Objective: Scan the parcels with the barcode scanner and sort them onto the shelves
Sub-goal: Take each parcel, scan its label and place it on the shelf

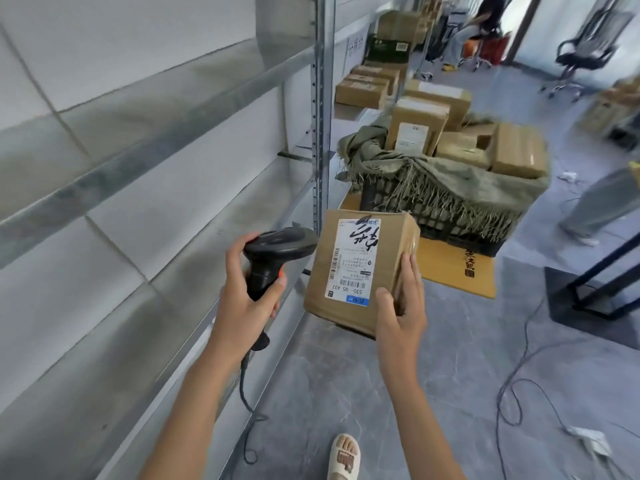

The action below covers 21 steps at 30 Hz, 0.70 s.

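My right hand (401, 306) grips a brown cardboard parcel (384, 268) by its near right corner, thumb on the top face. A white shipping label with barcodes faces up on the parcel. My left hand (242, 292) grips the handle of a black barcode scanner (277, 251), whose head points right at the parcel's left edge. The scanner's cable hangs down to the floor. Bare metal shelves (145, 140) run along my left.
A black crate (450, 223) draped with green sacking holds several brown parcels ahead. More boxes lie on shelves behind the upright (320, 109). Cables trail over the grey floor at right. A person's leg stands at right, another person sits far back near an office chair (581, 53).
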Each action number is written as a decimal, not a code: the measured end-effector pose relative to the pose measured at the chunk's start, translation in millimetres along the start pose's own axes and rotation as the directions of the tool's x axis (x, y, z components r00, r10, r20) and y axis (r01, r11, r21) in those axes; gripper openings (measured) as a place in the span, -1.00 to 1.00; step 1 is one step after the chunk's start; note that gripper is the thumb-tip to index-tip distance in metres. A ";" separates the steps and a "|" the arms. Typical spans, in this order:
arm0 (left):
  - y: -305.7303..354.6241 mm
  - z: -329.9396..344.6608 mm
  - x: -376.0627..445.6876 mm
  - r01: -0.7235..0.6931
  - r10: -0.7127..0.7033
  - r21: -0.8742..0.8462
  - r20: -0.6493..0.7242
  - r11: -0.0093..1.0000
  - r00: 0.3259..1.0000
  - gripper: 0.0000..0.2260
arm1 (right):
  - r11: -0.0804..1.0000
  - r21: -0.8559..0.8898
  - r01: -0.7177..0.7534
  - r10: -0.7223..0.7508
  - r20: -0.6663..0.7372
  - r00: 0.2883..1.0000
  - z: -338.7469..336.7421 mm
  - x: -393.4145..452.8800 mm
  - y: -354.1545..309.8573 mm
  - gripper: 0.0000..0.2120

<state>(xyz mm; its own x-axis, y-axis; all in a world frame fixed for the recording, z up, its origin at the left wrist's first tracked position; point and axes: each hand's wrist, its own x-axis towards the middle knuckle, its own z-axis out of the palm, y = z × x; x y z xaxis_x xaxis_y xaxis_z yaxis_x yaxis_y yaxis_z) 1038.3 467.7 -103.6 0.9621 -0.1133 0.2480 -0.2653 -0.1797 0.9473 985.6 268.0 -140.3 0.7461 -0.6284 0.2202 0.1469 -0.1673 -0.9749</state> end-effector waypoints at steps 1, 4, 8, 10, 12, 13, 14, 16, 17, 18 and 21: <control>-0.4 10.2 18.0 -0.011 0.011 0.001 0.004 1.000 1.000 -0.39 | 1.000 -0.004 0.004 -0.004 -0.004 1.000 -0.4 17.1 2.4 -0.38; -7.7 39.4 64.4 -0.033 0.033 -0.005 -0.001 0.999 0.999 -0.38 | 1.000 -0.007 -0.003 0.003 -0.009 1.000 -2.8 61.9 14.3 -0.38; -14.7 70.7 106.4 -0.041 0.042 -0.021 0.031 0.999 0.999 -0.39 | 1.000 -0.001 -0.021 0.021 -0.034 0.999 -9.8 100.1 29.8 -0.32; -14.3 84.4 126.5 -0.040 0.042 -0.039 0.048 0.998 0.998 -0.38 | 1.000 0.000 -0.018 0.018 -0.059 0.998 -12.7 117.1 35.3 -0.31; -13.4 99.6 148.2 -0.045 0.049 -0.052 0.077 0.998 0.996 -0.38 | 1.000 -0.008 -0.013 0.012 -0.088 0.996 -15.1 135.1 38.7 -0.30; -12.7 107.6 158.9 -0.052 0.057 -0.058 0.091 0.997 0.994 -0.38 | 1.000 -0.009 -0.009 0.008 -0.101 0.995 -16.1 143.7 39.9 -0.29; -12.7 115.8 169.8 -0.059 0.066 -0.066 0.104 0.996 0.992 -0.38 | 1.000 -0.015 -0.002 0.001 -0.115 0.993 -17.2 153.0 41.1 -0.29; -13.2 132.6 191.8 -0.068 0.078 -0.082 0.124 0.994 0.989 -0.37 | 1.000 -0.028 0.009 -0.013 -0.151 0.988 -19.6 173.8 44.1 -0.28; -13.1 141.2 202.9 -0.074 0.085 -0.087 0.135 0.993 0.987 -0.36 | 1.000 -0.026 0.014 -0.019 -0.169 0.985 -20.7 185.2 45.6 -0.28; -13.2 149.8 214.2 -0.083 0.096 -0.088 0.147 0.993 0.984 -0.37 | 1.000 -0.018 0.018 -0.021 -0.186 0.982 -21.4 197.2 47.6 -0.28; -13.0 174.5 248.9 -0.120 0.136 -0.099 0.177 0.988 0.975 -0.36 | 1.000 -0.005 0.014 -0.015 -0.226 0.974 -21.1 230.9 51.2 -0.27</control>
<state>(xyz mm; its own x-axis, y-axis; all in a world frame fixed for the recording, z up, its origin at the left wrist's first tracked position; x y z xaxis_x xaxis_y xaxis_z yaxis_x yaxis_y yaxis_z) 1270.3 271.3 -89.6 0.8907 -0.3082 0.3343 -0.3709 -0.0673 0.9262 1151.7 98.3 -138.7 0.5774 -0.7815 0.2363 0.1541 -0.1798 -0.9715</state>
